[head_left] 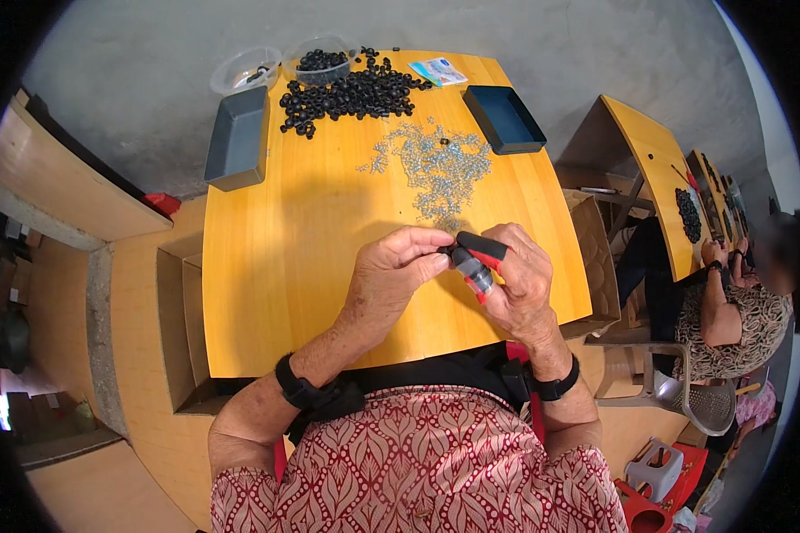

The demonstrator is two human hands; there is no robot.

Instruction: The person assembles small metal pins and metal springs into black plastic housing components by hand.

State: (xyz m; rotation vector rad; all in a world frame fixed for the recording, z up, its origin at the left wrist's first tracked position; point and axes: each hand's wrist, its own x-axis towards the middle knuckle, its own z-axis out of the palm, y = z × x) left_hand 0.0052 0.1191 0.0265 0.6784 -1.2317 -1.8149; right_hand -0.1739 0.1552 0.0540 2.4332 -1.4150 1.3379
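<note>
My left hand (391,266) is closed in a pinch over the near middle of the table, gripping a small black part (446,251) at its fingertips. From the other side, my right hand (520,275) meets it with thumb and index finger closed on the same spot. Black and red covers (480,249) wrap those two fingers. Whatever lies between the right fingertips is mostly hidden. Just beyond both hands spreads a scatter of small clear or silvery pieces (440,169). Farther back is a heap of black round parts (356,96).
On the wooden table (276,311), a grey tray (238,138) stands left and a dark tray (507,120) right. Two clear tubs (247,71) and a small packet (438,71) lie along the back. Cardboard boxes (176,329) flank the table. At the right, another person (729,320) sits working.
</note>
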